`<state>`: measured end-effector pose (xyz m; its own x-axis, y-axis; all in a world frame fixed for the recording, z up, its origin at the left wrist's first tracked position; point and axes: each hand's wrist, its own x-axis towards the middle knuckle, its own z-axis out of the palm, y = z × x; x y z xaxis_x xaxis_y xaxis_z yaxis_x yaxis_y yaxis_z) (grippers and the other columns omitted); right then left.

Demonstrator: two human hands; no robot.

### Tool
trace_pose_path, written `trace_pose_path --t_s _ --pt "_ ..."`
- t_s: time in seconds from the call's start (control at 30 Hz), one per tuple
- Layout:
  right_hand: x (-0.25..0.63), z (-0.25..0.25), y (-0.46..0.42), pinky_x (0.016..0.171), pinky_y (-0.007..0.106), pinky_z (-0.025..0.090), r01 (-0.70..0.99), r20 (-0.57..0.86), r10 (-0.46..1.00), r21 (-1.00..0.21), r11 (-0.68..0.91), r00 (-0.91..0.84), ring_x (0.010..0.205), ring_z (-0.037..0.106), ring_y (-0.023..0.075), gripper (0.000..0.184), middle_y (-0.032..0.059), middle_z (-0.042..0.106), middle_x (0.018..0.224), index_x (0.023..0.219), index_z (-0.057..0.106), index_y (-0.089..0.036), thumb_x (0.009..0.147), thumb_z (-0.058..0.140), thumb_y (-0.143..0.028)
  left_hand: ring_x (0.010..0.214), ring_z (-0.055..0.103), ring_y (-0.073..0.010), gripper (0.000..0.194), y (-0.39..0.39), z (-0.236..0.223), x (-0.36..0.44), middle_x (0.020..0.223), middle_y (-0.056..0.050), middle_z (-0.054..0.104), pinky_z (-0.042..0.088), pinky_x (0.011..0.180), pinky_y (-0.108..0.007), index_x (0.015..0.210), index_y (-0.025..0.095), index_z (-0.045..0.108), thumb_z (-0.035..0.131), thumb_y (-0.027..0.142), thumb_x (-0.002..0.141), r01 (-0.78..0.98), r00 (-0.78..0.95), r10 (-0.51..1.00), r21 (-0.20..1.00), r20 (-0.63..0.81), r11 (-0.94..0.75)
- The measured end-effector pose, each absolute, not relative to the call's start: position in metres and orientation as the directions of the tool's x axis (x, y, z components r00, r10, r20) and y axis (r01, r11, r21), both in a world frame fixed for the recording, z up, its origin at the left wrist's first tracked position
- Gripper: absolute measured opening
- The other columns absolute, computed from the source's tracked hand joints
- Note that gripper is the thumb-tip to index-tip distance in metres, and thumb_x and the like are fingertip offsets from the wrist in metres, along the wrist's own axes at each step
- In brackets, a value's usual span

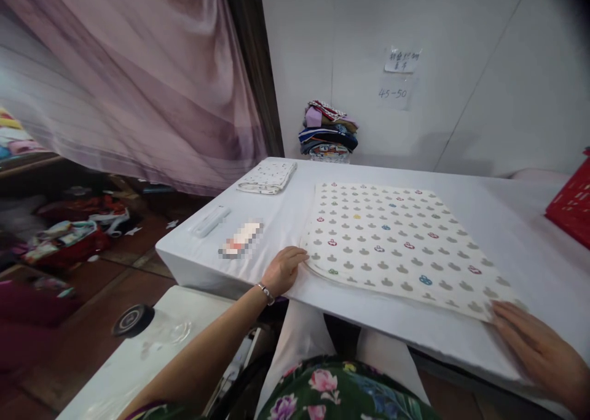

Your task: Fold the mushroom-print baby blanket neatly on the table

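Note:
A cream cloth (378,263) printed with grey mushroom-like shapes and a few coloured ones lies spread flat, its layers showing along the rounded near-left edge. At that near-left corner, my left hand (282,271) has its fingers closed on the cloth's edge. My right hand (539,349) rests on the near-right corner, fingers stretched out and lying flat; its thumb is hidden. Under the cloth is a white-covered table (286,220).
A folded patterned cloth (267,178) lies at the table's back left, near a white case (211,221) and a blurred-out item (240,240). Folded fabrics (328,131) are stacked by the wall. A red basket (571,202) stands at right. Lower left, a white stool-like surface (138,358) holds a clear jar.

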<state>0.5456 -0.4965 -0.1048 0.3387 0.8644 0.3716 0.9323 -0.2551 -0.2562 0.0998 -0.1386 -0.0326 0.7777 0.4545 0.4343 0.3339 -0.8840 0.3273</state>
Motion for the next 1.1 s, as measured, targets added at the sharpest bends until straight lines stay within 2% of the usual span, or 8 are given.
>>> trace_pose_path --t_s 0.1,0.2,0.37,0.53,0.8,1.1 --pt "0.555 -0.108 -0.502 0.099 0.055 0.04 0.939 0.406 0.857 -0.263 -0.223 0.317 0.118 0.048 0.0342 0.046 0.0098 0.061 0.117 0.125 0.053 -0.029 0.083 0.039 -0.039 0.115 0.048 -0.0189 0.048 -0.14 -0.033 0.107 0.117 -0.006 0.059 0.041 0.099 -0.041 0.115 0.023 0.059 0.039 0.003 0.075 0.363 0.839 0.435 0.259 0.327 -0.895" --pt "0.561 -0.11 -0.503 0.1 0.055 0.04 0.943 0.374 0.874 -0.235 -0.234 0.31 0.118 0.049 0.0324 0.042 0.0086 0.062 0.117 0.117 0.06 -0.024 0.081 0.04 -0.034 0.116 0.047 -0.0198 0.046 -0.137 -0.032 0.112 0.116 -0.005 0.06 0.039 0.1 -0.041 0.116 0.024 0.059 0.04 0.006 0.079 0.38 0.869 0.416 0.18 0.266 -0.907" --pt "0.556 -0.101 -0.497 0.103 0.05 0.037 0.949 0.323 0.892 -0.134 -0.287 0.316 0.12 0.047 0.0284 0.043 0.0088 0.059 0.122 0.111 0.064 -0.018 0.08 0.037 -0.028 0.114 0.048 -0.0209 0.042 -0.136 -0.026 0.12 0.116 -0.006 0.061 0.038 0.099 -0.04 0.118 0.021 0.057 0.038 0.008 0.083 0.303 0.907 0.305 0.052 0.289 -0.952" --pt "0.545 -0.082 -0.487 0.104 0.047 0.037 0.944 0.259 0.909 -0.043 -0.326 0.325 0.121 0.047 0.026 0.046 0.0087 0.057 0.124 0.114 0.062 -0.016 0.078 0.035 -0.017 0.103 0.055 -0.0198 0.038 -0.138 -0.028 0.128 0.111 -0.007 0.064 0.04 0.096 -0.042 0.113 0.019 0.059 0.037 0.009 0.083 0.174 0.937 0.162 -0.012 0.31 -0.985" --pt "0.54 -0.063 -0.485 0.101 0.041 0.041 0.929 0.167 0.914 -0.036 -0.368 0.369 0.119 0.049 0.0212 0.05 0.0048 0.056 0.127 0.118 0.06 -0.02 0.077 0.033 -0.007 0.092 0.063 -0.017 0.032 -0.128 -0.039 0.124 0.098 -0.006 0.069 0.042 0.097 -0.042 0.106 0.018 0.06 0.039 0.014 0.082 0.208 0.88 0.194 0.016 0.434 -0.978" --pt "0.545 -0.06 -0.485 0.099 0.038 0.042 0.927 0.184 0.909 -0.045 -0.373 0.375 0.118 0.049 0.0186 0.053 0.0049 0.054 0.13 0.124 0.053 -0.021 0.079 0.032 -0.005 0.089 0.065 -0.0176 0.032 -0.12 -0.045 0.123 0.098 -0.004 0.07 0.045 0.094 -0.042 0.106 0.021 0.061 0.039 0.021 0.083 0.215 0.866 0.214 0.049 0.452 -0.975"
